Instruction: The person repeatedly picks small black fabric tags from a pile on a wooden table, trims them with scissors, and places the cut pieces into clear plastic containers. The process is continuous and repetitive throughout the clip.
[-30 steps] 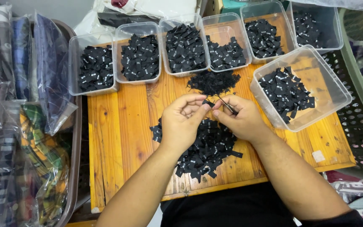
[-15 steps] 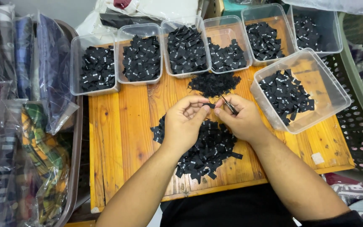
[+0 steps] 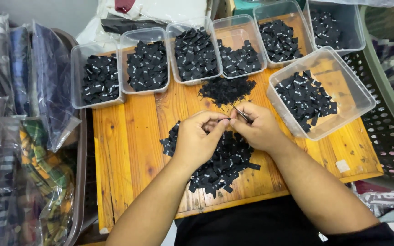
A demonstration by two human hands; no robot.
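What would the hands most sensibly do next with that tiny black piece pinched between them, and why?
Probably snip it: the left hand pinches a small black label right against the small scissors in the right hand, above the pile of black labels.

Both bare forearms reach in from below and converge. The left hand (image 3: 198, 139) is curled, thumb and forefinger pinched together. The right hand (image 3: 258, 127) meets it fingertip to fingertip, fingers bent, knuckles up.
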